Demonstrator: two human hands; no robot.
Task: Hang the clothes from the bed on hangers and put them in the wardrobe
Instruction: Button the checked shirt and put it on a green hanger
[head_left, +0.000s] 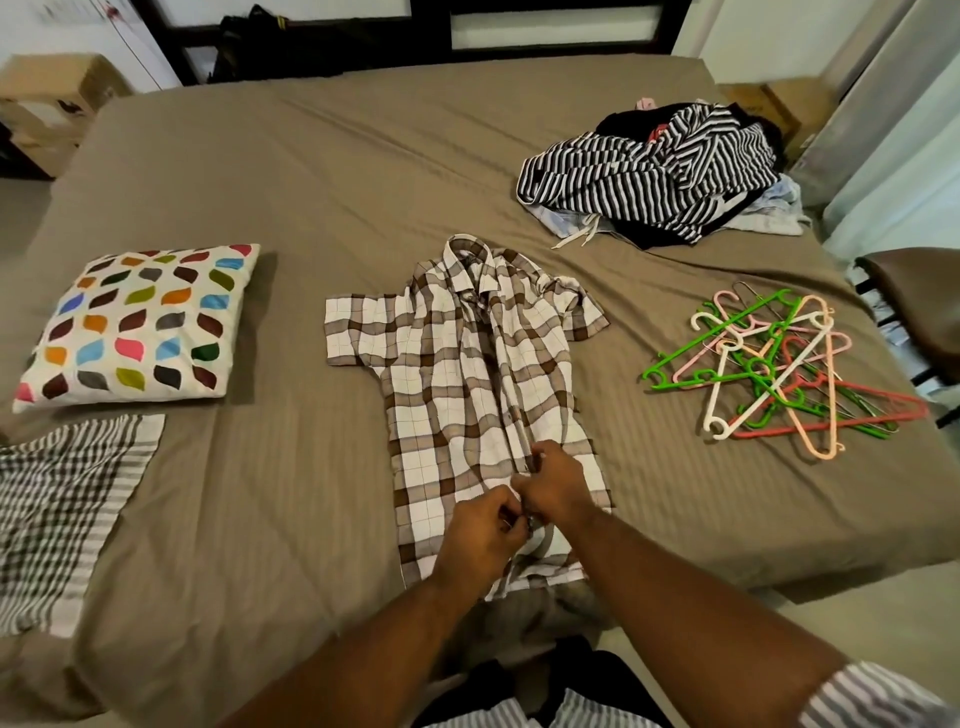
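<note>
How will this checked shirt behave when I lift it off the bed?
Likely floppy: the shirt lies flat, creased, one sleeve bunched. Probably light, as the cloth looks thin. The left hand and right hand pinch its front low down, so the collar end would probably sag.

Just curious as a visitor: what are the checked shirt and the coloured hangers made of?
The checked shirt looks like thin woven cloth, perhaps cotton: matte, with soft creases where it lies. The coloured hangers seem to be moulded plastic: smooth, rigid-looking, evenly tinted green, pink, white and red.
</note>
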